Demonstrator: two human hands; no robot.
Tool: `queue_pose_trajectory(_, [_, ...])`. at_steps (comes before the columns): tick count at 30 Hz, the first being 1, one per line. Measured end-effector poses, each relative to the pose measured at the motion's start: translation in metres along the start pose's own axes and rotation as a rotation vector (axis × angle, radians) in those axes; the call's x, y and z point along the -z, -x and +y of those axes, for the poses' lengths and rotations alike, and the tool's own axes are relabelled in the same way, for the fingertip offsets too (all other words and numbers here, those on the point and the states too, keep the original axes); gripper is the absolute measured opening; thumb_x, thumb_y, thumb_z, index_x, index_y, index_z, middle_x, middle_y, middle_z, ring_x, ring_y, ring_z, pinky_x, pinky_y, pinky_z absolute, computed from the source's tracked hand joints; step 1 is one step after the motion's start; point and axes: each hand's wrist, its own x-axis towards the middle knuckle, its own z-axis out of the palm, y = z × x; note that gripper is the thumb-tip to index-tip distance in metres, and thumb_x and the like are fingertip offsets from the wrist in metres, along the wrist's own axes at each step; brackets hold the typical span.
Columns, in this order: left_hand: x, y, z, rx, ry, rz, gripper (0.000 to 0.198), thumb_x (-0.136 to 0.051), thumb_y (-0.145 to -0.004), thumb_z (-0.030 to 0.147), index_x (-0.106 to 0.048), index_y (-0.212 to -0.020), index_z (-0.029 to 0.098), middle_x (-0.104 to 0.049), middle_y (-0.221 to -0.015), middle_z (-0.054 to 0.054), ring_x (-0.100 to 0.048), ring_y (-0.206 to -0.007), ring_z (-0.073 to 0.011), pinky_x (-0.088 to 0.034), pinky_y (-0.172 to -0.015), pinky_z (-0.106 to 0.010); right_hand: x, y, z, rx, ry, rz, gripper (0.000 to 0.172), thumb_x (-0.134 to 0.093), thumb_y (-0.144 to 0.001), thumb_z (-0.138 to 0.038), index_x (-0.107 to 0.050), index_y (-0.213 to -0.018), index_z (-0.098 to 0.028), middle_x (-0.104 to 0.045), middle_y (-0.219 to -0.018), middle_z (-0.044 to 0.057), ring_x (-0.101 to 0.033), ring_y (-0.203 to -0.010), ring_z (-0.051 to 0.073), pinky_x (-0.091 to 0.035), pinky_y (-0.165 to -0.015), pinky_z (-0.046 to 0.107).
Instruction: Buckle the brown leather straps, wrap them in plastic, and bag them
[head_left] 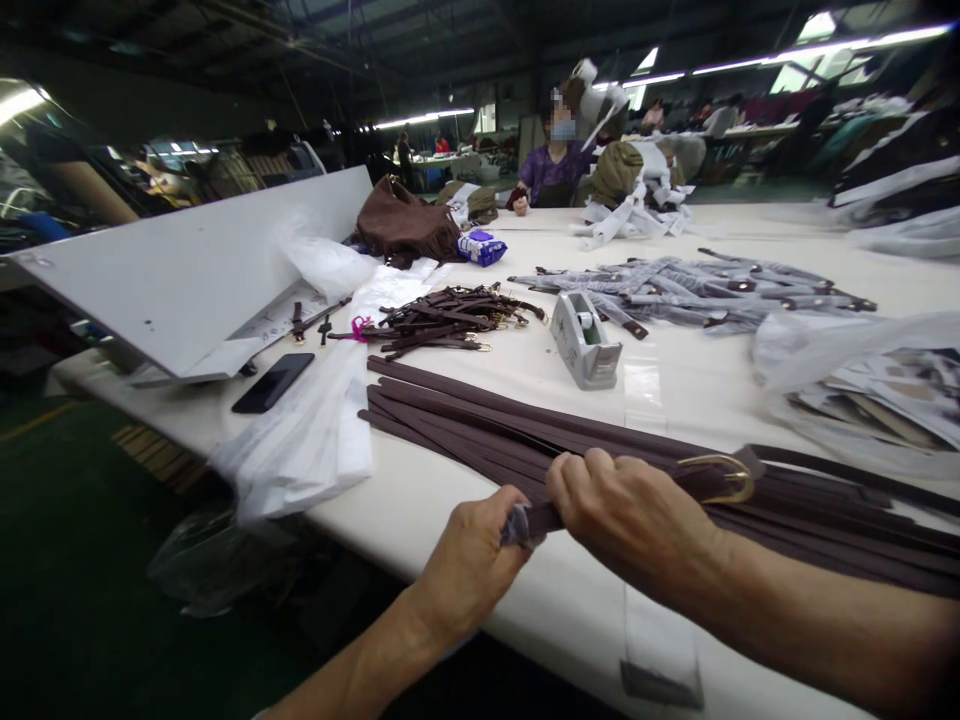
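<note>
Both my hands are closed on one dark brown leather strap [544,520] near the table's front edge. My left hand [480,545] pinches its end, where a bit of translucent wrapping [516,525] shows between thumb and fingers. Just to the right, my right hand [637,505] wraps around the same strap, its fingertips hidden. A gold buckle [718,478] sits beyond my right wrist; whether it belongs to the held strap I cannot tell. Under and behind the hands lies a bundle of long brown straps [465,420].
Behind the bundle stand a tape dispenser [586,345], a pile of short buckled straps [450,315] and wrapped straps [675,290]. White wrapping sheets [315,440] and a phone [274,383] lie left. A person [559,165] is across the table beside a brown bag [405,220].
</note>
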Motion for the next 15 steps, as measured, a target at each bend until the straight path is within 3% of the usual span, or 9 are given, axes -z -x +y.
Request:
queue_pose_trajectory(3, [-0.001, -0.001, 0.002, 0.021, 0.05, -0.043, 0.01, -0.061, -0.074, 0.02, -0.054, -0.079, 0.017, -0.054, -0.066, 0.003, -0.049, -0.062, -0.0118, -0.034, -0.054, -0.021, -0.001, -0.001, -0.007, 0.044, 0.036, 0.054, 0.018, -0.043, -0.072, 0.001, -0.049, -0.072, -0.016, -0.051, -0.062, 0.005, -0.051, -0.053, 0.021, -0.029, -0.041, 0.028])
queue_pose_trajectory(8, [0.007, 0.01, -0.004, -0.119, 0.251, 0.011, 0.044, -0.06, -0.078, 0.023, -0.041, -0.117, 0.02, -0.059, -0.095, -0.002, -0.057, -0.082, -0.0142, -0.044, -0.074, -0.024, -0.003, -0.001, -0.002, 0.001, -0.063, -0.008, 0.019, -0.045, -0.072, 0.002, -0.052, -0.074, -0.015, -0.055, -0.063, 0.005, -0.055, -0.054, 0.022, -0.031, -0.04, 0.028])
queue_pose_trajectory(12, [0.015, 0.016, -0.012, -0.419, 0.115, 0.081, 0.024, -0.048, -0.083, 0.015, -0.053, -0.106, 0.018, -0.055, -0.109, -0.008, -0.054, -0.099, -0.0165, -0.043, -0.087, -0.028, 0.0, -0.005, 0.005, 0.023, -0.247, -0.163, 0.016, -0.052, -0.071, -0.001, -0.058, -0.077, -0.015, -0.062, -0.063, 0.005, -0.062, -0.054, 0.021, -0.032, -0.04, 0.026])
queue_pose_trajectory(15, [0.022, 0.017, -0.017, -0.565, 0.018, 0.025, 0.022, -0.046, -0.083, 0.011, -0.056, -0.102, 0.017, -0.055, -0.11, -0.011, -0.055, -0.1, -0.0166, -0.046, -0.086, -0.027, 0.003, -0.01, 0.008, 0.06, -0.333, -0.271, 0.016, -0.052, -0.073, -0.004, -0.061, -0.076, -0.016, -0.065, -0.062, 0.004, -0.064, -0.054, 0.022, -0.032, -0.041, 0.026])
